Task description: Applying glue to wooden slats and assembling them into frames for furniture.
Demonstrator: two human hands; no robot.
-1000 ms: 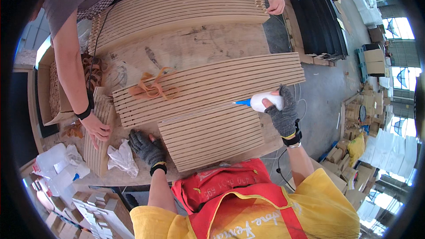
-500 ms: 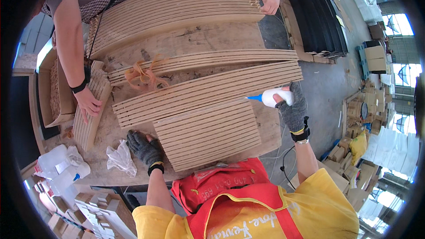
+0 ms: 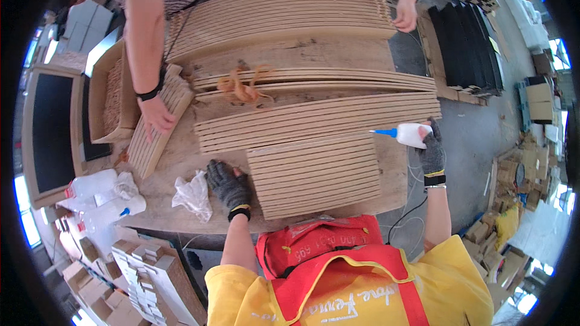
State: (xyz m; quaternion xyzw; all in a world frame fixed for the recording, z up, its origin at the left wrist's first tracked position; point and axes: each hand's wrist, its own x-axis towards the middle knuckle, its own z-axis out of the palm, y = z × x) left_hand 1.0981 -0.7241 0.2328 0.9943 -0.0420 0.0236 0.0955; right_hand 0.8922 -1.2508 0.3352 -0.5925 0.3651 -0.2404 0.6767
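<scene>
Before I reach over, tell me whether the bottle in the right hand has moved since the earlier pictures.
Yes: the bottle has moved rightward, judged against the right edge of the table.

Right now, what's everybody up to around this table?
The wearer's gloved right hand holds a white bottle, its blue nozzle pointing toward the near wooden slats. The gloved left hand lies beside them on the table. A co-worker's hand rests on a short bundle of slats at left; another person stands behind the far slats.
</scene>
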